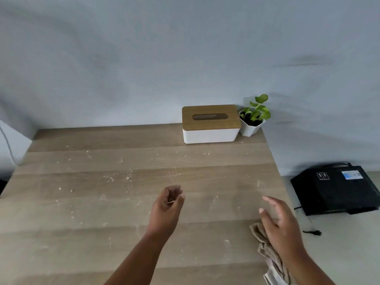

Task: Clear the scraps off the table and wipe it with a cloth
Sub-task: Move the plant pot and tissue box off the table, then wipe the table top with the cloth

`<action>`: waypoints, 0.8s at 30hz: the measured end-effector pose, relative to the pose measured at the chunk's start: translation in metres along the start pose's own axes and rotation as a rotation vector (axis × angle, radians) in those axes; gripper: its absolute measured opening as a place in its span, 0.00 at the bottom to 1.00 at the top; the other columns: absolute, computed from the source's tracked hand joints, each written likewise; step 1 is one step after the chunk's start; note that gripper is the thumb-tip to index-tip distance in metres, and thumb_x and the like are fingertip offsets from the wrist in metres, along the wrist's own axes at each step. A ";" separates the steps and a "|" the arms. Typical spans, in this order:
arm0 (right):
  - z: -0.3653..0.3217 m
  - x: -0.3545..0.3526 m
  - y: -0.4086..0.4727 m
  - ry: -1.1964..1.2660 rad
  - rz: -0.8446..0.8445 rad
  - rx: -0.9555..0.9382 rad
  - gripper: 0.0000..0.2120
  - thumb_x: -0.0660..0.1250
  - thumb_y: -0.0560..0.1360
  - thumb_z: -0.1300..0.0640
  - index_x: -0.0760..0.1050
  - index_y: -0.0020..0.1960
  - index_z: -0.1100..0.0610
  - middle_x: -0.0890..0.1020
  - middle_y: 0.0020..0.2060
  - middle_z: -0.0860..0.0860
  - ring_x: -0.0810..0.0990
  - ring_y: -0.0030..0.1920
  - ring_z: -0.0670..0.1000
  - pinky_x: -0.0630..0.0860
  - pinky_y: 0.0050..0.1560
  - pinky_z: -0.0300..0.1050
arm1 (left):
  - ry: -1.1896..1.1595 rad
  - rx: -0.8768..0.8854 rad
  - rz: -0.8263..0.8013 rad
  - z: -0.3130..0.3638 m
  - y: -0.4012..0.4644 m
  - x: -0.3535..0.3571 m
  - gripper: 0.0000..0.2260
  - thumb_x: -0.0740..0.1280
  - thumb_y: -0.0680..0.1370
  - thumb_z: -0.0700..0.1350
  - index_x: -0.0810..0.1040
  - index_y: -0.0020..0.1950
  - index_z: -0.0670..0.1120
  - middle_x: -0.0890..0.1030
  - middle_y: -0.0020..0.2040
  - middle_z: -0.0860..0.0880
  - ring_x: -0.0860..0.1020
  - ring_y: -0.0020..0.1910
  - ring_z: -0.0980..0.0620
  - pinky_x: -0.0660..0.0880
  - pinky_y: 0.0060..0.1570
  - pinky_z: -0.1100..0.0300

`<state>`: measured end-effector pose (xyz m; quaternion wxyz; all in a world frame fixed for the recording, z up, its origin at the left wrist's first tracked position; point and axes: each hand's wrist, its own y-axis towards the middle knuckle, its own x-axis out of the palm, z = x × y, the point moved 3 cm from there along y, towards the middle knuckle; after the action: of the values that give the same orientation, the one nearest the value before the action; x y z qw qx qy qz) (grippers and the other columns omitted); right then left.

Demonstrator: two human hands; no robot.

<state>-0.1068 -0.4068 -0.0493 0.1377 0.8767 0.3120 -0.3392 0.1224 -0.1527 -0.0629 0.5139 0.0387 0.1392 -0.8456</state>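
A: Two hands over the table (pixel 61 233), and neither is on the job yet. Your left hand (pixel 167 204) has its fingers curled, with something pale and thin at the tips; maybe a scrap, I cannot tell.

B: And the right?

A: Your right hand (pixel 281 227) is spread and empty, hovering just over the cloth (pixel 267 249) bunched at the near right edge, probably parked there to keep the middle free.

B: Where are the scraps?

A: The crumbs (pixel 128 175) lie scattered mostly left and centre. The box (pixel 210 124) and plant (pixel 255 116) sit back in the far corner, clear of your wiping.
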 end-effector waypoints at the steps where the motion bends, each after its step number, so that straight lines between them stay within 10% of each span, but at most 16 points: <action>1: 0.003 -0.003 -0.015 -0.043 -0.010 -0.017 0.18 0.73 0.78 0.58 0.77 0.66 0.47 0.79 0.62 0.43 0.82 0.58 0.54 0.81 0.60 0.58 | 0.024 0.000 -0.004 -0.004 -0.015 -0.005 0.09 0.72 0.78 0.52 0.80 0.57 0.64 0.85 0.53 0.59 0.83 0.52 0.60 0.78 0.47 0.69; 12: 0.043 -0.002 -0.099 -0.644 -0.365 0.035 0.32 0.53 0.85 0.40 0.51 0.84 0.49 0.46 0.85 0.50 0.43 0.84 0.54 0.51 0.82 0.54 | 0.345 0.059 -0.023 -0.044 -0.131 -0.012 0.14 0.75 0.76 0.48 0.79 0.60 0.58 0.81 0.58 0.61 0.79 0.60 0.60 0.76 0.63 0.58; 15: 0.038 -0.006 -0.097 -0.641 -0.391 0.033 0.31 0.54 0.85 0.41 0.52 0.84 0.49 0.47 0.85 0.50 0.43 0.84 0.55 0.51 0.82 0.54 | 0.443 0.130 -0.066 -0.048 -0.151 -0.005 0.19 0.71 0.74 0.56 0.79 0.63 0.56 0.79 0.60 0.61 0.76 0.63 0.57 0.69 0.63 0.70; 24: 0.043 -0.014 -0.092 -0.714 -0.243 -0.105 0.24 0.63 0.80 0.45 0.75 0.74 0.50 0.72 0.76 0.52 0.72 0.73 0.59 0.72 0.67 0.59 | 0.742 0.337 -0.080 -0.064 -0.156 0.033 0.31 0.66 0.75 0.62 0.77 0.71 0.43 0.74 0.73 0.45 0.67 0.76 0.43 0.68 0.74 0.42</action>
<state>-0.1953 -0.3617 -0.0740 0.2414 0.6516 0.3632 -0.6207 -0.0348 -0.0958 -0.1009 0.3819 0.4194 0.1759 -0.8045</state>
